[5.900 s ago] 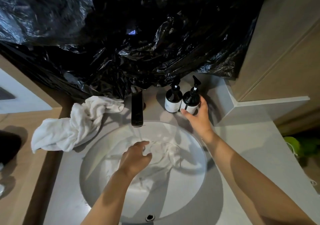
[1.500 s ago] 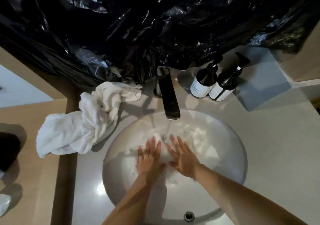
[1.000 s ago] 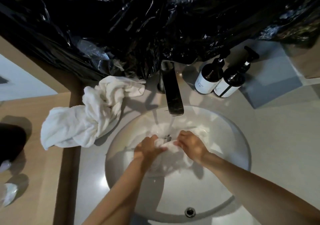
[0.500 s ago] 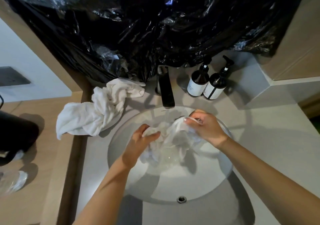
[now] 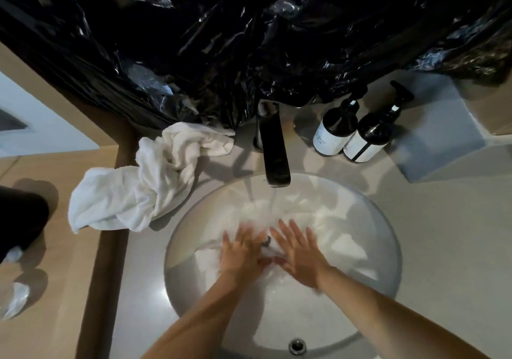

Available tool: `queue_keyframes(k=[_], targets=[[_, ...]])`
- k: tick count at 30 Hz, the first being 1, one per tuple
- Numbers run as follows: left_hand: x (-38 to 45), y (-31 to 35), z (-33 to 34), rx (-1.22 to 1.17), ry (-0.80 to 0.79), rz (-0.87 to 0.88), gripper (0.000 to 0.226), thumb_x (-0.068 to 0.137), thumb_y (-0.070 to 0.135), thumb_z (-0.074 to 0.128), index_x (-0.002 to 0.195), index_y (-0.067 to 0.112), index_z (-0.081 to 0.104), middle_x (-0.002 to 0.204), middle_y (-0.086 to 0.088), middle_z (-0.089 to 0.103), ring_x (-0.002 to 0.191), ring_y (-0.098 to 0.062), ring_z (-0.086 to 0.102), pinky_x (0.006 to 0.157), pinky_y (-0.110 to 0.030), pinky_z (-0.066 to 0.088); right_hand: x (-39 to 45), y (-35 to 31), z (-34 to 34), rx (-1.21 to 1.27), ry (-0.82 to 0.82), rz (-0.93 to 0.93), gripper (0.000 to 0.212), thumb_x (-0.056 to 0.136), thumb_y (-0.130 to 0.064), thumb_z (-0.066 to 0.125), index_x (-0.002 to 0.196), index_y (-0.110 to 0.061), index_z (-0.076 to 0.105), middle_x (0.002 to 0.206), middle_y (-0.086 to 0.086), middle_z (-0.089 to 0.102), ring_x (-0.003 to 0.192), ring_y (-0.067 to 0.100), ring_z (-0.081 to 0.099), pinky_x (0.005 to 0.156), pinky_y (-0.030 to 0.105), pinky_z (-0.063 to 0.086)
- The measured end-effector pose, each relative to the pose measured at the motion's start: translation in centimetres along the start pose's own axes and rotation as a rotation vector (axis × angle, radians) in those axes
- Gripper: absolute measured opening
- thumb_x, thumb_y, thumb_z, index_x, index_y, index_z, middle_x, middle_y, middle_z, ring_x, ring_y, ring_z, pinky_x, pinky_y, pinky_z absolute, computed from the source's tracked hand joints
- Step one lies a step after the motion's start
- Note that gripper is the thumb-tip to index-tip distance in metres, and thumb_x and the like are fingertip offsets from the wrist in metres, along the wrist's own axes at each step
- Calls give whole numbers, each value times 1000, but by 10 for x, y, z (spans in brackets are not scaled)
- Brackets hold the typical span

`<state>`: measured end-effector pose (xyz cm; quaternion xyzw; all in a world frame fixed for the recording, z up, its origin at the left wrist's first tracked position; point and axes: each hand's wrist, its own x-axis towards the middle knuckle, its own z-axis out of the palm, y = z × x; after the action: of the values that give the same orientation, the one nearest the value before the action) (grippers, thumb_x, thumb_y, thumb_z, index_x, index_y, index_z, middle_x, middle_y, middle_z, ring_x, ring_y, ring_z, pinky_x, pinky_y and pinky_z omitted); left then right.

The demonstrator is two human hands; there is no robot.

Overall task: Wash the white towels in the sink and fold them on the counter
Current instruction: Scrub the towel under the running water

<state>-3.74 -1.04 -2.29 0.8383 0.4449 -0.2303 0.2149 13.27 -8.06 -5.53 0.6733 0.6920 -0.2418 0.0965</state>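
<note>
A wet white towel (image 5: 329, 228) lies spread in the round white sink (image 5: 388, 275) under water running from the dark faucet (image 5: 273, 151). My left hand (image 5: 241, 250) and my right hand (image 5: 299, 250) press flat on the towel side by side, fingers straight and spread, the left one blurred. A second white towel (image 5: 138, 184) lies crumpled on the counter at the sink's upper left, partly over the counter's edge.
Two dark pump bottles (image 5: 354, 128) with white labels stand right of the faucet. Black plastic sheeting (image 5: 249, 40) hangs over the wall behind. Grey counter (image 5: 443, 220) extends to the right. A dark object (image 5: 19, 225) sits at the far left.
Half a second ago both hands held the bunched towel lifted under the stream. Now the towel lies down in the basin and both hands press flat on it.
</note>
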Motion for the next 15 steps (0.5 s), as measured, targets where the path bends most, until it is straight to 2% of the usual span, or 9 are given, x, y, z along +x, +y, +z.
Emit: queue_keyframes(k=[2, 4, 6, 8, 10, 11, 12, 13, 15], targets=[[14, -1, 9, 42, 31, 46, 73, 95, 65, 28, 154, 33, -1, 162, -4, -6, 149, -28, -13, 119, -55, -5, 10, 2, 9, -13, 75, 23, 71, 90, -56, 38, 152, -24, 22, 156, 10, 29, 144, 36, 20, 114, 56, 18], [22, -1, 11, 26, 69, 0, 71, 96, 62, 31, 154, 32, 2, 157, -6, -2, 149, -31, -4, 119, -49, 3, 21, 7, 12, 45, 191, -4, 76, 80, -52, 60, 144, -20, 35, 146, 12, 47, 136, 35, 37, 115, 50, 8], [24, 1, 8, -20, 116, -31, 67, 96, 59, 35, 152, 27, 18, 154, -8, 16, 145, -28, 15, 117, -41, 17, 28, 8, 15, 103, 249, 7, 82, 67, -43, 79, 136, -20, 41, 132, 11, 60, 122, 36, 54, 114, 44, 9], [29, 5, 11, -57, 129, -25, 61, 96, 55, 38, 146, 21, 35, 147, -5, 35, 138, -24, 29, 111, -37, 25, 30, 9, 12, 100, 255, -11, 66, 72, -41, 76, 130, -20, 50, 123, 8, 64, 108, 36, 61, 106, 44, 30], [36, 10, 8, -247, 279, -50, 48, 90, 49, 50, 123, 15, 58, 120, 0, 53, 114, -20, 46, 95, -38, 36, 32, 12, -1, 140, 207, -27, 39, 85, -34, 67, 118, -16, 58, 117, 8, 62, 102, 32, 58, 94, 44, 44], [37, 10, 5, -356, 349, -88, 41, 85, 46, 57, 109, 13, 63, 105, 1, 54, 96, -18, 47, 82, -36, 37, 34, 13, -9, 177, 184, -30, 32, 89, -31, 64, 116, -13, 58, 116, 9, 59, 103, 31, 56, 93, 41, 45], [37, 10, -1, -425, 314, -113, 37, 84, 45, 61, 103, 13, 63, 97, 1, 54, 87, -16, 43, 75, -33, 34, 36, 16, -17, 251, 160, -33, 32, 91, -31, 62, 117, -12, 58, 117, 8, 58, 107, 29, 55, 94, 38, 44], [34, 9, -6, -441, 259, -114, 37, 86, 46, 62, 105, 14, 60, 97, 0, 56, 84, -15, 42, 73, -31, 32, 37, 19, -25, 343, 142, -34, 35, 92, -34, 61, 120, -13, 56, 119, 6, 57, 109, 26, 55, 94, 35, 43], [28, 7, -11, -475, 263, -48, 36, 91, 45, 59, 108, 13, 57, 98, -4, 62, 81, -15, 48, 73, -29, 40, 28, 21, -43, 523, 98, 13, 38, 91, -45, 59, 119, -19, 52, 115, 0, 56, 104, 19, 55, 90, 31, 43]])
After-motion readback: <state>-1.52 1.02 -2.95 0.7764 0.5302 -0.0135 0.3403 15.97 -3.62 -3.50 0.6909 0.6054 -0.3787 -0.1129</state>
